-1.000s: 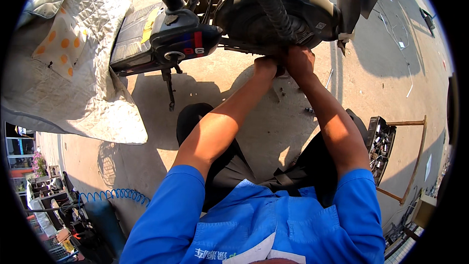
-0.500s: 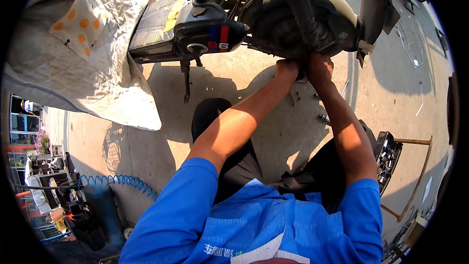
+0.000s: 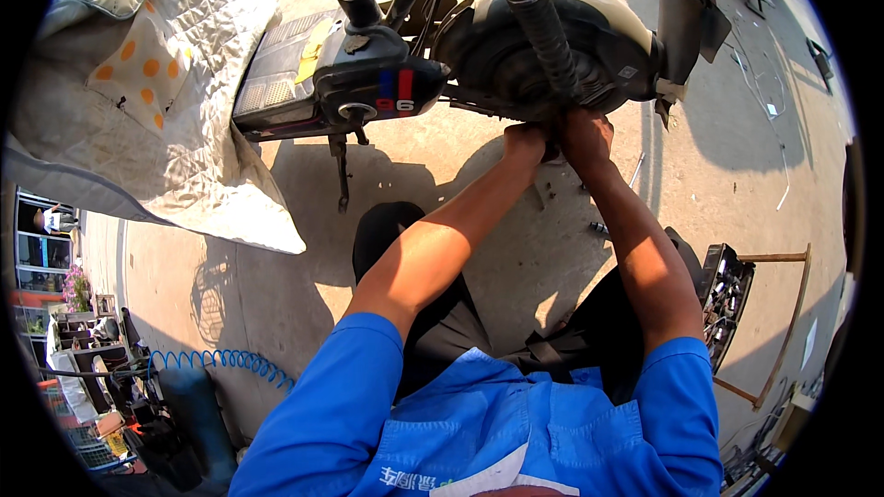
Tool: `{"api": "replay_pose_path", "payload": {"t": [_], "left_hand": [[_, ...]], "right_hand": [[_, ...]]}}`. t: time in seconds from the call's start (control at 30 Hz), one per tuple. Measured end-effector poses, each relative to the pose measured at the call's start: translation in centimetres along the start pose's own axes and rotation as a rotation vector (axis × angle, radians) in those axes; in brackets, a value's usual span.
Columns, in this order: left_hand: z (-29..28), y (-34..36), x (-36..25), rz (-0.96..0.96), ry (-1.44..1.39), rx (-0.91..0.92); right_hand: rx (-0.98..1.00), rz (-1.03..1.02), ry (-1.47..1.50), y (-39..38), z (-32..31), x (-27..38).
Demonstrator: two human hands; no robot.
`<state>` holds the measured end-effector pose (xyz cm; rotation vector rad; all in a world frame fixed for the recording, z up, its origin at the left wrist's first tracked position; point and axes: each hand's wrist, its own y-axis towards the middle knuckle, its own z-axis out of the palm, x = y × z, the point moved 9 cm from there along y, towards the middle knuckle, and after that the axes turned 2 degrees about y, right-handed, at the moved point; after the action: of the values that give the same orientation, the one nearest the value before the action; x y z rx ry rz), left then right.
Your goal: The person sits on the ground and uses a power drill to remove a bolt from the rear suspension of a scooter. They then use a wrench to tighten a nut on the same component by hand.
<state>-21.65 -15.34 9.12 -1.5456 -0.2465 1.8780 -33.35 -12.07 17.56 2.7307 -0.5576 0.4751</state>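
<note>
A dark electric scooter (image 3: 359, 83) fills the upper view, its rear wheel (image 3: 497, 55) and ribbed shock absorber (image 3: 543, 32) showing. My left hand (image 3: 525, 140) is curled closed just below the wheel's lower edge. Beside it, my right hand (image 3: 585, 136) is raised to the underside of the wheel near the foot of the shock absorber, fingers bent inward. A small dark object shows between my hands; what they grip is mostly hidden and too shadowed to name.
A quilted white cover (image 3: 166, 175) hangs at left. Small metal parts (image 3: 599, 228) and a thin rod (image 3: 637, 168) lie on the concrete (image 3: 691, 193). A black tray of tools (image 3: 723, 290) and a rusty frame (image 3: 773, 258) are at right. A blue coiled hose (image 3: 221, 359) runs at lower left.
The view has shifted slightly back and forth, moving the scooter within the picture. Both hands stay at the underside of the rear wheel, with little visible movement of the fingers.
</note>
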Motion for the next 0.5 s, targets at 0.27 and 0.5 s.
{"api": "replay_pose_path", "payload": {"t": [0.27, 0.5], "left_hand": [[0.2, 0.7, 0.6, 0.047, -0.047, 0.057], [0.1, 0.3, 0.3, 0.019, 0.027, 0.032]], "right_hand": [[0.029, -0.013, -0.031, -0.2, 0.0, 0.5], [0.013, -0.008, -0.030, -0.2, -0.4, 0.7]]}}
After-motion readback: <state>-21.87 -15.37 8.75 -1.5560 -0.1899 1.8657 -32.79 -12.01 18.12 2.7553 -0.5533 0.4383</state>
